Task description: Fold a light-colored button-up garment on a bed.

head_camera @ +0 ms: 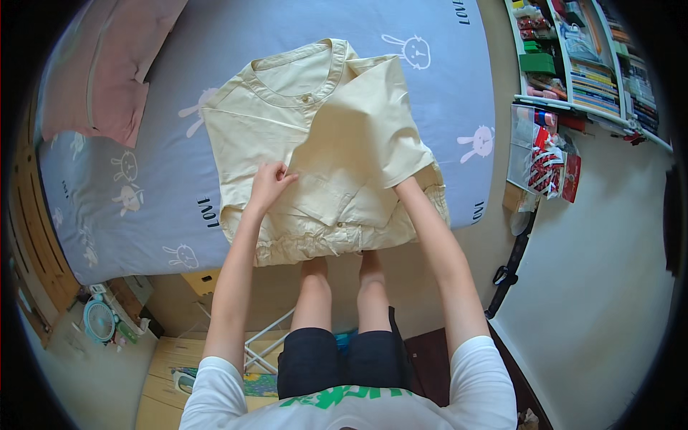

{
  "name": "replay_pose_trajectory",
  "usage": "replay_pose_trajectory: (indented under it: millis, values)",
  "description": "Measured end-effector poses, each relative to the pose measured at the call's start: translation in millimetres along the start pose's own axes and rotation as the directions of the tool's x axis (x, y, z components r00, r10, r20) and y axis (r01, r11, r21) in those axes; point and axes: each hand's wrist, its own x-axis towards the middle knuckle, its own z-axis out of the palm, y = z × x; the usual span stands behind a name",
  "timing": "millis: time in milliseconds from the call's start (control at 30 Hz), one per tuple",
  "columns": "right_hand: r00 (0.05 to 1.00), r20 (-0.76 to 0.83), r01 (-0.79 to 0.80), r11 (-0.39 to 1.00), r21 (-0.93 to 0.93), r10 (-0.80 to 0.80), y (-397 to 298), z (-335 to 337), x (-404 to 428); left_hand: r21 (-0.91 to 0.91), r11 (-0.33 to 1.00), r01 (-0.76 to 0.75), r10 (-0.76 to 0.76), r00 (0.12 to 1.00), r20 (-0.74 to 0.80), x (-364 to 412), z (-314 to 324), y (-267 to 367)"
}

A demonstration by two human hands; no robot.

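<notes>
A cream button-front jacket (258, 134) with a round collar and a gathered hem lies spread on the bed, collar away from me. My left hand (269, 183) is at the middle of its front, fingers curled and thumb against the cloth, pinching the edge of a raised fold. That fold (344, 134) of cream fabric is blurred and stands up over the right half of the front. My right hand (404, 185) goes in under the fabric at the right side. Only its wrist end shows; the fingers are hidden.
The bed's blue-grey sheet (150, 236) bears rabbit prints and lettering. A pink pillow (102, 80) lies at the upper left. White shelves (567, 80) with books and boxes stand at the right, above a clear bin (521, 150). A small turquoise fan (99, 321) is at lower left.
</notes>
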Motion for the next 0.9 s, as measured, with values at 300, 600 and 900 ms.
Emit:
replay_pose_trajectory:
  millis: [300,600,900]
  values:
    - [0.999,-0.028,0.032,0.994,-0.106,-0.035,1.5,20.0,35.8,-0.781,0.624,-0.004,0.360,0.889,0.283,-124.2,-38.9,38.7]
    - [0.996,-0.043,0.072,0.976,-0.207,-0.083,23.4,10.8,42.2,-0.955,0.252,0.157,0.162,0.966,0.201,-104.3,-14.3,-11.0]
    - [0.990,-0.079,0.083,0.940,-0.331,-0.115,28.9,15.6,70.8,-0.812,0.457,0.364,-0.037,0.919,0.391,-62.4,13.3,-43.8]
